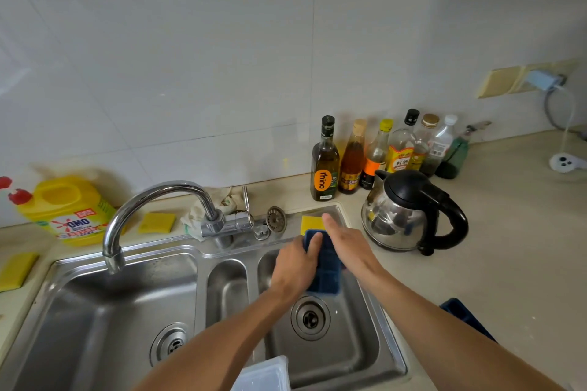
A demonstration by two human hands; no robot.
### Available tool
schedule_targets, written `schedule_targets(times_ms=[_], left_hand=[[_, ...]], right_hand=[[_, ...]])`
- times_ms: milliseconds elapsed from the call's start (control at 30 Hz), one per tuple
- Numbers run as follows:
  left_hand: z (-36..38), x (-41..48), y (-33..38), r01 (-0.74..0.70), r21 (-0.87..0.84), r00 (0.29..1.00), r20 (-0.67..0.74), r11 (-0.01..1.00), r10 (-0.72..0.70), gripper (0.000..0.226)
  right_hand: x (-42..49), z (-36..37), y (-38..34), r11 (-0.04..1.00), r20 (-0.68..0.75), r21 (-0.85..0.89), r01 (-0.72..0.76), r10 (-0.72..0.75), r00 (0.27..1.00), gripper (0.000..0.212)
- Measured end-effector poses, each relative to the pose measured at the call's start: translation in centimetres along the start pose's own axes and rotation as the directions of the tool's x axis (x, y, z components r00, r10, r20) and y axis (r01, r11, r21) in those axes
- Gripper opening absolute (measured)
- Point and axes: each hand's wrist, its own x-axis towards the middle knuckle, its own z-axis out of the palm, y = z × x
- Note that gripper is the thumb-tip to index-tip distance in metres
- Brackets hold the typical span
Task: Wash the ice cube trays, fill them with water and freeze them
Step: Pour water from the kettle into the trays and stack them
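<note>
a stainless steel sink [203, 251] with three basins is set into the pale table [508, 247]. a curved chrome tap [178, 189] is turned over the large left basin. above the right basin a dark blue plastic ice cube tray [327, 273] is held tilted, its far end raised towards the back rim and its grid of compartments facing up. whether anything lies in the compartments cannot be told.

the tray is held by the left hand [295, 263]. its grip is clamped on the tray's left edge, with one digit laid over the top. the right hand [346, 241] is stretched out along the tray's right side, its grip apart, fingers straight and close together. its fingertips are seen over a flat yellow sponge [309, 222] on the back rim. whether the sponge is touched cannot be told.

a second dark blue tray [467, 317] lies on the table right of the sink, partly hidden by the right forearm. a translucent white plastic tray [263, 374] is seen at the sink's near rim. a steel and black electric kettle [409, 213] stands just right of the sink, and a yellow detergent jug [68, 209] stands at the far left.
</note>
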Motion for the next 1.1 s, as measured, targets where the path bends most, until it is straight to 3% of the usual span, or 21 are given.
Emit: schedule_targets(times_ms=[133,200,367,567,767,900,1100], left_hand=[[-2.1,2.3,-0.5,-0.003,0.011,0.998,-0.066,1.0,0.004,0.041],[-2.8,2.9,0.0,-0.029,0.042,0.995,-0.096,0.999,0.033,0.036],[-3.2,3.1,1.2,-0.051,-0.034,0.992,-0.116,0.998,0.047,0.031],[-3.2,3.0,0.8,-0.072,-0.041,0.996,-0.056,0.997,0.069,0.028],[-4.2,3.9,0.6,-0.087,-0.003,0.996,0.03,0.996,0.087,0.044],[-5.3,4.4,0.9,-0.193,-0.054,0.974,0.11,0.98,0.198,0.031],[-5.8,4.2,1.4,-0.359,0.018,0.927,0.12,0.933,0.354,0.024]], right_hand=[[-1.1,-0.5,1.3,0.996,0.315,0.083,-0.032,0.004,0.949,0.038],[-1.6,-0.4,1.5,0.989,0.378,0.142,-0.045,-0.012,0.926,0.024],[-1.8,-0.3,0.8,0.957,0.336,0.285,-0.046,-0.054,0.94,0.017],[-2.0,-0.2,1.0,0.969,0.321,0.246,-0.032,-0.05,0.946,0.021],[-2.2,-0.1,1.7,0.964,0.304,0.267,-0.01,-0.074,0.95,0.02],[-2.5,-0.2,2.3,0.965,0.298,0.261,0.025,-0.105,0.949,0.036],[-2.2,-0.3,2.5,0.961,0.276,0.266,0.077,-0.152,0.949,0.037]])
